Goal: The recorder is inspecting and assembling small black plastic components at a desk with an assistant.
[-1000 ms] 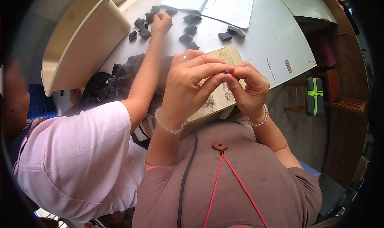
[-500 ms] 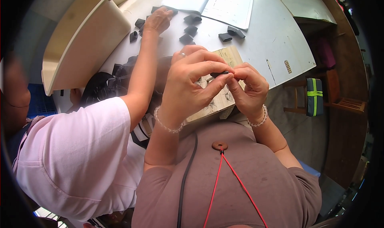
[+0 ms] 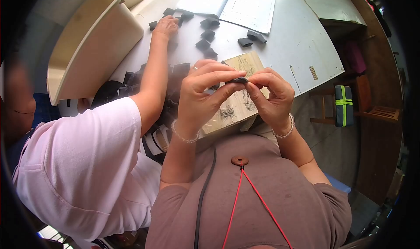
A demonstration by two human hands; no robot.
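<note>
Between my two hands is a small black fabric piece [image 3: 237,80], folded narrow. My left hand [image 3: 205,89] pinches it between thumb and forefinger. At its other end, the thumb and fingertips of my right hand [image 3: 272,91] are closed on its edge. Both hands hover over a pale wooden board [image 3: 247,65] with dark thread scraps [image 3: 228,112] on it. Part of the board and whatever lies under my left hand are hidden.
A co-worker's hand [image 3: 166,27] reaches among several black pieces [image 3: 209,23] on the white table [image 3: 302,39]. An open booklet [image 3: 249,8] lies at the back. Left stands a cream bin [image 3: 94,48]; more black material [image 3: 131,80] is heaped beside my left arm. A strapped box [image 3: 344,105] sits at right.
My left hand has shifted slightly left, and more of the black piece shows between my fingers. The co-worker's hand has drawn back left and nearer over the loose pieces.
</note>
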